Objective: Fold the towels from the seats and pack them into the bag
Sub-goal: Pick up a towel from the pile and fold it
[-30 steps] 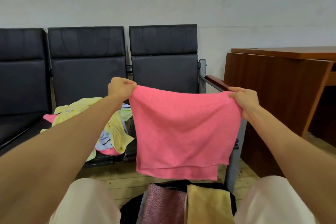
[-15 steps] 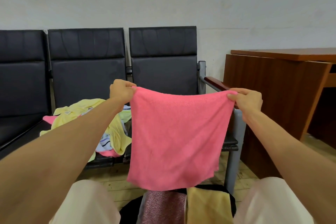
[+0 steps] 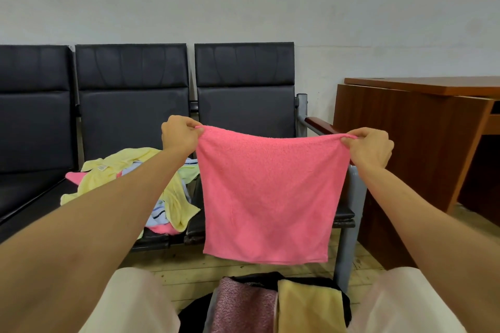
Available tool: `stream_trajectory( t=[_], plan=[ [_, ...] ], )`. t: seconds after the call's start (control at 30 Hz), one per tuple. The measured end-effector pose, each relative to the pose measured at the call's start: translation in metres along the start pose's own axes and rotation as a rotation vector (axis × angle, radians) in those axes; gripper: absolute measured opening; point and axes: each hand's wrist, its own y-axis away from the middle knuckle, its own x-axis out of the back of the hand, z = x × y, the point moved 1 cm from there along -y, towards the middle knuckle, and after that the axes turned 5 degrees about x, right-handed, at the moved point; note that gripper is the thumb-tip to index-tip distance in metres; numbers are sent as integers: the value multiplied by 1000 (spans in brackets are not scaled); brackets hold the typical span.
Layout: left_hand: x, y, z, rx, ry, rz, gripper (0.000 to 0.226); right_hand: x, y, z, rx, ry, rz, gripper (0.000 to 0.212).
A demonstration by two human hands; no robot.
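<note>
A pink towel [image 3: 267, 197] hangs stretched in the air in front of the right seat. My left hand [image 3: 180, 134] pinches its top left corner and my right hand [image 3: 370, 147] pinches its top right corner. Below, between my knees, a black bag [image 3: 346, 303] stands open with a folded mauve towel [image 3: 243, 305] and a folded yellow towel [image 3: 308, 308] inside. A heap of loose towels [image 3: 173, 197], yellow, pink and pale blue, lies on the middle seat, partly hidden by my left arm.
Three black padded seats [image 3: 243, 105] line the wall, with a wooden armrest [image 3: 319, 126] and grey metal leg [image 3: 349, 224] at the right end. A brown wooden desk [image 3: 405, 143] stands to the right. The floor is wooden planks [image 3: 189, 265].
The towel's hanging lower layer has swung and settled into one flat square. My hands have spread slightly wider, pulling the top edge tauter.
</note>
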Motion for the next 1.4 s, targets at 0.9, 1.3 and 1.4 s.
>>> stream_trajectory(
  t=[0.9, 1.3, 1.4],
  plan=[
    [-44, -61, -30, 242, -9, -210, 29, -87, -44, -25, -32, 1, -445, 30],
    [-125, -31, -129, 226, -95, -332, 8, -141, -12, 72, 154, 105, -539, 11],
    [-133, 9, -161, 209, -100, -383, 10, -142, 23, 119, 202, 256, -670, 6]
  ],
)
